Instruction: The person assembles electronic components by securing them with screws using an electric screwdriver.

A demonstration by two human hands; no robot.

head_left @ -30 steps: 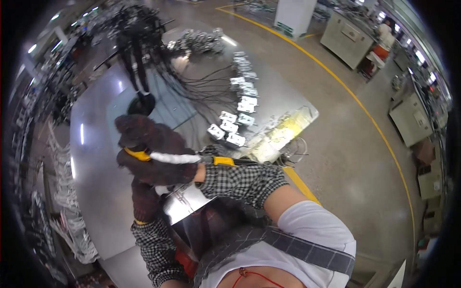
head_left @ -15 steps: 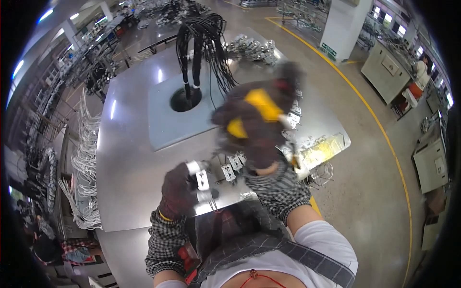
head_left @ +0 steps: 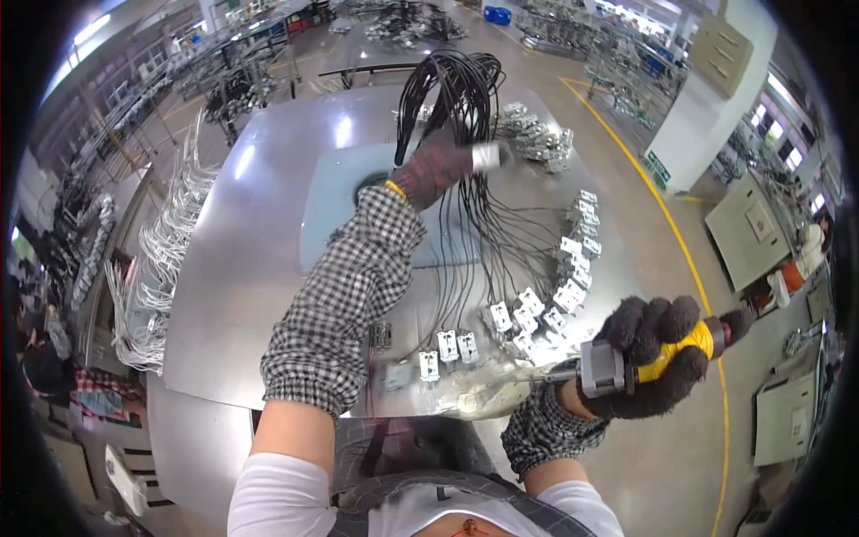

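My left hand point(head_left: 436, 170) reached far ahead, closed on a small white connector point(head_left: 488, 157) by the hanging black wires point(head_left: 456, 98); my right hand point(head_left: 658, 358) stayed near, gripping the yellow-handled screwdriver point(head_left: 626, 365), shaft pointing left over the surface point(head_left: 242, 268).

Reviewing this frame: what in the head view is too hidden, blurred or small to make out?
- Left hand: its fingertips and the small white piece there are motion-blurred; the grip is unclear.
- Tool in the right hand: its working end is blurred and its middle is covered by the glove.
- White connectors on the black wires: too small for detail.
- Table near edge: hidden by the left sleeve.
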